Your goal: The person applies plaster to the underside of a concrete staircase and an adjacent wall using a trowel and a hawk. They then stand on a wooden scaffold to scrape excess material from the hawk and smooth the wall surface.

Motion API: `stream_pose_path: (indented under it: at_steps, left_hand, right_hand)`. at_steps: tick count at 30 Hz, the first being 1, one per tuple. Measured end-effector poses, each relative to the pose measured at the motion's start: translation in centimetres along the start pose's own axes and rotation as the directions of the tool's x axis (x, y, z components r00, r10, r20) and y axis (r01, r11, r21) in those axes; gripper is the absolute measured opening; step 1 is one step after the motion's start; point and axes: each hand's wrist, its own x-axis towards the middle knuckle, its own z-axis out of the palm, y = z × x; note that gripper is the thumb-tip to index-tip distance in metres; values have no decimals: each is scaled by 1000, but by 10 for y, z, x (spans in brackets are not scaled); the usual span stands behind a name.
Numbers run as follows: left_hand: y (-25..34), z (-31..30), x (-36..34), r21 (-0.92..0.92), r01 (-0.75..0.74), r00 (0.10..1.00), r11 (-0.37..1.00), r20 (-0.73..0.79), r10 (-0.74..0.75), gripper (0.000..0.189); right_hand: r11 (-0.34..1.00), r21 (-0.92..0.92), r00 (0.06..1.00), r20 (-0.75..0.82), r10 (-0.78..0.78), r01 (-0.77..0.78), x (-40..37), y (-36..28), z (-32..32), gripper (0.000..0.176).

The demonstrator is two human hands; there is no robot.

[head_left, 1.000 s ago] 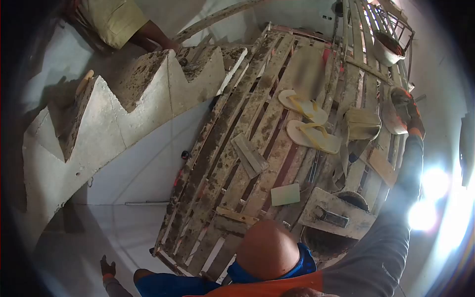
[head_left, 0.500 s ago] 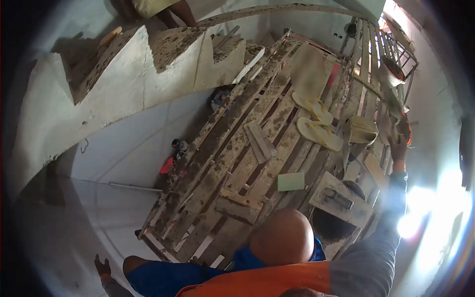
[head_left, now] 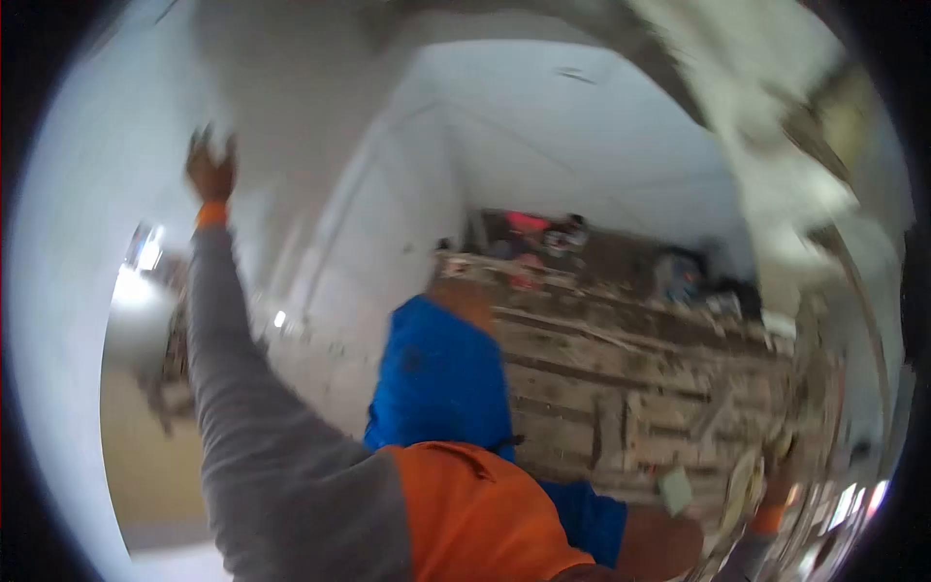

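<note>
My left hand (head_left: 211,173) is raised at the left, fingers spread and nothing in them, against the pale wall (head_left: 291,107). At the lower right, my right hand (head_left: 779,481) is low over the wooden slat platform (head_left: 562,427) and smeared by motion; I cannot tell what its fingers hold. A pale flip-flop (head_left: 745,482) lies close beside that hand. Left of it is a light green rectangular block (head_left: 676,492), on the slats near my bent leg in blue shorts (head_left: 441,378).
Beyond the platform edge, red and dark items (head_left: 543,231) lie lower down, with a blurred dark heap (head_left: 684,276) to their right. A rough stepped concrete stair edge (head_left: 776,145) curves along the upper right. Bright light comes from an opening (head_left: 131,286) at the left.
My view has swung left and is blurred. My left hand now shows raised high at the left; my right hand appears at the lower right edge. The stair has shifted to the right side.
</note>
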Motion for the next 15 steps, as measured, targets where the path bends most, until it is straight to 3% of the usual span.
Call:
stream_pose_path:
  at_steps: [2,4,6,9,10,13,14,15]
  left_hand:
    - [-27,-19,21,201,106,988,974,91,-126,60]
    - [-54,-24,31,268,185,977,945,50,-205,69]
    - [-85,-25,37,335,138,988,932,15,-152,72]
    - [-128,-30,44,362,56,998,931,11,-64,75]
    - [-137,-33,48,349,27,999,937,11,-33,76]
    - [-134,-54,61,533,149,947,833,165,-275,73]
    - [-150,-53,62,540,114,965,834,141,-223,74]
    - [-163,-53,64,577,142,955,804,135,-266,74]
  right_hand:
    - [957,286,999,41,29,-40,45,-60,32,58]
    - [975,205,979,198,48,-89,78,-99,53,56]
    - [930,20,919,153,-365,366,99,-134,69,50]
    - [955,265,924,313,-219,137,117,-215,95,56]
    - [933,288,949,164,-271,217,115,-219,112,49]
    - [892,395,832,400,-384,222,137,-267,121,47]
    - [869,489,812,474,-341,79,139,-267,128,49]
    - [861,502,816,460,-350,86,141,-270,134,49]
